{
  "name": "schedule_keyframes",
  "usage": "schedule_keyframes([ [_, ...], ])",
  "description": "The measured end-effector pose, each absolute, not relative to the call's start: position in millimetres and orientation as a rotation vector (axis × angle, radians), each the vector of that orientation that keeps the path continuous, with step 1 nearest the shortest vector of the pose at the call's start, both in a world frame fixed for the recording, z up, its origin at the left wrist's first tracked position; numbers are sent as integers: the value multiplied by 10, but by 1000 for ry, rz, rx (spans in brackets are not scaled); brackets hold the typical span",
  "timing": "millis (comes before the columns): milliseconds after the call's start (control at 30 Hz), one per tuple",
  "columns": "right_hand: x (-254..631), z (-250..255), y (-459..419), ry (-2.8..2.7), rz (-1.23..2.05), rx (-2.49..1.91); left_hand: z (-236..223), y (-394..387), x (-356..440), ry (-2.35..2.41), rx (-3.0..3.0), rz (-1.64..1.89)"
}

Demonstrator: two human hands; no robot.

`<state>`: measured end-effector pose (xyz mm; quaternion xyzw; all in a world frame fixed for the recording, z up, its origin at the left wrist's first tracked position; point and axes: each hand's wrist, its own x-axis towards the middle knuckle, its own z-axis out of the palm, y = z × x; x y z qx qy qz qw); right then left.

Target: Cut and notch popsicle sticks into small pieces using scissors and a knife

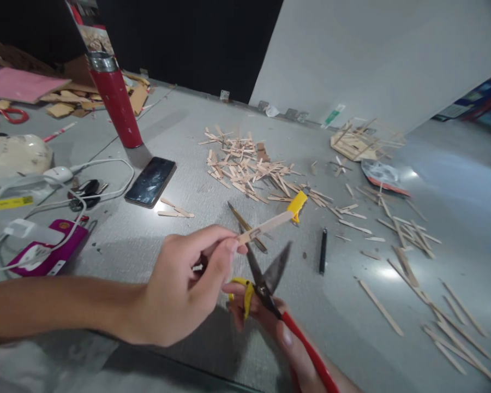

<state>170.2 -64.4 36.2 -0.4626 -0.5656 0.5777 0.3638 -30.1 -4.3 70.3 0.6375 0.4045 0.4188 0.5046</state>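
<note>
Pinched between the thumb and fingers of my left hand is a flat wooden stick, pointing up to the right, with a dark mark near its held end. My right hand grips a pair of scissors with one yellow and one red handle. The scissor blades are spread apart just below the stick. Behind the stick lie a pointed metal tool and a yellow-handled tool. A heap of short wooden pieces covers the table beyond them.
A red bottle stands at the back left, with a phone before it. White cables run to a purple power strip. A black pen-like object lies right of the scissors. Loose sticks and a stick structure are on the right.
</note>
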Motion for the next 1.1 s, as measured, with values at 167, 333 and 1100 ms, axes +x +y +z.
schedule_keyframes([
  [167, 1750, 382, -654, -1482, 1436, -1218, 770, 24, -297, 937, 1586, 866],
  [333, 1773, 429, -640, -1575, 1411, -1177, 812, 18, -284, 811, 1602, 687],
  [1100, 1902, 170, -776, -1586, 1470, -1147, 780, -9, -292, 817, 1630, 608],
])
